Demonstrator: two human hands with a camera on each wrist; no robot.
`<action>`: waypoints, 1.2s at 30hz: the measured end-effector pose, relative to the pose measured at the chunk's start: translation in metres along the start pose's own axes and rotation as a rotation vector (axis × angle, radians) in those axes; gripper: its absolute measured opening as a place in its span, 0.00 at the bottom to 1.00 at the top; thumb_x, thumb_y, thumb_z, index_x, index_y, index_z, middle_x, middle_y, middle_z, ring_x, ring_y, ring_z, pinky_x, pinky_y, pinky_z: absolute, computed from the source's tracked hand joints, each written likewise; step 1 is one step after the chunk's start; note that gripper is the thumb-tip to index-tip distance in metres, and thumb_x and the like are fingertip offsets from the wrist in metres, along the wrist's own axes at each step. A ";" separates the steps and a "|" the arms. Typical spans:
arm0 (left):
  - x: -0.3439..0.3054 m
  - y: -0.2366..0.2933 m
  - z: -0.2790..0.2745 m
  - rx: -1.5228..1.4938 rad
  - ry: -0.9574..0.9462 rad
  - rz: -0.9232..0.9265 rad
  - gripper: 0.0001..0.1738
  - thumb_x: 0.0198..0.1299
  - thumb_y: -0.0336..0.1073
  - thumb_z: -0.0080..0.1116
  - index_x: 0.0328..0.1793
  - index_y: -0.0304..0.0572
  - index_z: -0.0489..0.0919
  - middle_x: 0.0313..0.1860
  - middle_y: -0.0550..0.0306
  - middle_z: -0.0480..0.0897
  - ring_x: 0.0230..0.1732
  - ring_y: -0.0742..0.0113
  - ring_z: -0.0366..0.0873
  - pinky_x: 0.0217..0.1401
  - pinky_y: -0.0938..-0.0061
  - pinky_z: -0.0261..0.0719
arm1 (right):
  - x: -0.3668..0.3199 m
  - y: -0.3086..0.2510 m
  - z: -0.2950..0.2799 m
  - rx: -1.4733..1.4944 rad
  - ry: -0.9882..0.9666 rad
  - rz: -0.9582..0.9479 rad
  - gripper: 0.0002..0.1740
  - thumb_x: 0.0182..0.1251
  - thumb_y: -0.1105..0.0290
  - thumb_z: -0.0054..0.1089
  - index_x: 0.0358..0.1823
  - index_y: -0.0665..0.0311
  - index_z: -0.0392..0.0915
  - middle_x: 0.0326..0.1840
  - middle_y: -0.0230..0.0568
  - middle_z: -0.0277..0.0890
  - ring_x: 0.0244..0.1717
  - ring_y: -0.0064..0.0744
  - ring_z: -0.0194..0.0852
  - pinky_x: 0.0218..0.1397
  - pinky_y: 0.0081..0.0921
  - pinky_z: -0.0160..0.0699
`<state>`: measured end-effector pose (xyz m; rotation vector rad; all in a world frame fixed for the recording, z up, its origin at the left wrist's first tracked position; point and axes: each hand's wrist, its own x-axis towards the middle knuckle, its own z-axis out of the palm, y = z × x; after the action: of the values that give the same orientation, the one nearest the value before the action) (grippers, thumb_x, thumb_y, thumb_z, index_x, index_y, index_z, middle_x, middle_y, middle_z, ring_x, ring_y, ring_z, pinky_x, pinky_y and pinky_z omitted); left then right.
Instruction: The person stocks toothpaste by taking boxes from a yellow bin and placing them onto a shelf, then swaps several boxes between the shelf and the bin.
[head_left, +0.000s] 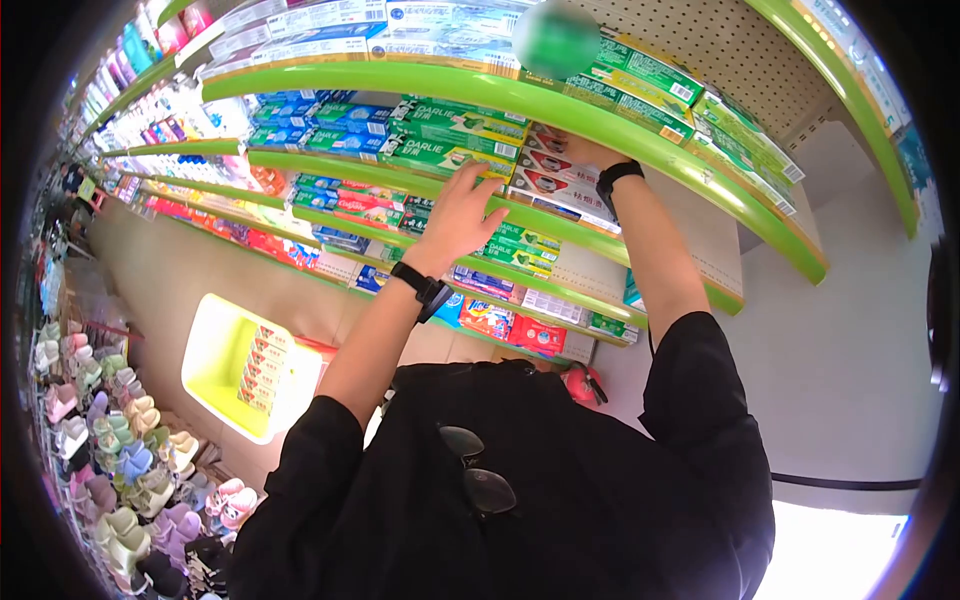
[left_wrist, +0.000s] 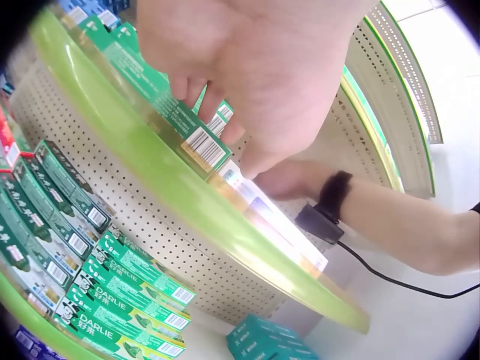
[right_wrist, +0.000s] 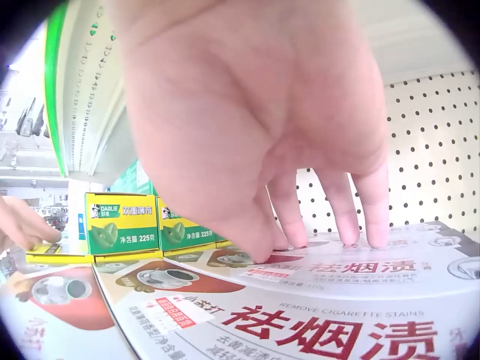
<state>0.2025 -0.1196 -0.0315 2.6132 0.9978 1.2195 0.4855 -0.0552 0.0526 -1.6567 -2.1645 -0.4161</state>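
In the head view, my left hand [head_left: 460,222] lies at the shelf edge with its fingertips on the end of the green Darlie toothpaste boxes [head_left: 432,150] and its thumb held apart. The left wrist view shows this hand [left_wrist: 251,79] over a green box [left_wrist: 196,139] with a barcode. My right hand [head_left: 592,153] reaches under the upper shelf. Its fingertips touch the top of white toothpaste boxes [right_wrist: 337,300] with red lettering, which lie side by side; fingers [right_wrist: 289,214] point down, fairly straight. Green-and-yellow Darlie boxes [right_wrist: 124,229] stand beside them.
Green-edged shelves [head_left: 660,125] rise above and below my hands. Behind is a perforated back panel [right_wrist: 435,157]. A yellow-green bin [head_left: 215,370] with stacked boxes [head_left: 264,370] sits on the floor at left, near rows of shoes [head_left: 130,460]. A red extinguisher [head_left: 582,383] stands below the shelves.
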 end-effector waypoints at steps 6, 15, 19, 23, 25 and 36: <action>-0.006 -0.001 -0.021 -0.225 0.031 0.025 0.18 0.63 0.32 0.71 0.59 0.40 0.85 0.72 0.44 0.77 0.76 0.40 0.72 0.78 0.53 0.74 | 0.000 0.030 0.055 -0.079 -0.032 -0.107 0.22 0.74 0.55 0.64 0.67 0.44 0.84 0.70 0.44 0.82 0.69 0.53 0.77 0.70 0.50 0.76; -0.111 -0.066 -0.092 -0.227 0.111 -0.053 0.05 0.64 0.33 0.70 0.38 0.41 0.85 0.33 0.52 0.85 0.36 0.48 0.85 0.39 0.57 0.81 | -0.066 0.018 0.045 -0.101 -0.159 0.002 0.29 0.67 0.71 0.64 0.71 0.61 0.79 0.72 0.55 0.79 0.69 0.57 0.78 0.71 0.48 0.79; -0.226 -0.121 -0.145 -0.090 -0.025 -0.445 0.18 0.69 0.44 0.67 0.30 0.41 0.81 0.28 0.47 0.82 0.32 0.44 0.83 0.35 0.53 0.79 | -0.122 -0.108 0.003 0.059 0.218 0.407 0.13 0.71 0.64 0.73 0.49 0.65 0.90 0.47 0.50 0.90 0.46 0.51 0.90 0.49 0.40 0.87; -0.355 -0.149 -0.209 -0.018 0.054 -0.854 0.22 0.68 0.51 0.67 0.29 0.40 0.81 0.27 0.44 0.83 0.32 0.40 0.83 0.36 0.50 0.79 | -0.159 -0.214 0.070 0.340 0.011 0.448 0.10 0.73 0.65 0.71 0.47 0.64 0.90 0.37 0.43 0.91 0.35 0.35 0.90 0.37 0.34 0.86; -0.414 -0.147 -0.246 0.027 0.036 -1.048 0.24 0.68 0.54 0.67 0.31 0.40 0.84 0.29 0.43 0.85 0.34 0.39 0.85 0.38 0.49 0.81 | -0.166 -0.276 0.111 0.587 -0.218 0.369 0.12 0.74 0.64 0.70 0.49 0.65 0.90 0.40 0.43 0.91 0.38 0.30 0.90 0.39 0.31 0.86; -0.542 -0.203 -0.321 0.056 -0.708 -1.418 0.26 0.68 0.58 0.64 0.49 0.40 0.87 0.47 0.41 0.90 0.51 0.39 0.88 0.56 0.49 0.84 | -0.049 -0.595 0.122 0.804 -0.908 -0.643 0.28 0.73 0.57 0.67 0.67 0.66 0.79 0.56 0.57 0.83 0.58 0.59 0.82 0.62 0.49 0.82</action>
<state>-0.3854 -0.3423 -0.2372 1.3365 1.9765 -0.0735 -0.0920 -0.1960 -0.0802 -0.6868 -2.8473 1.1373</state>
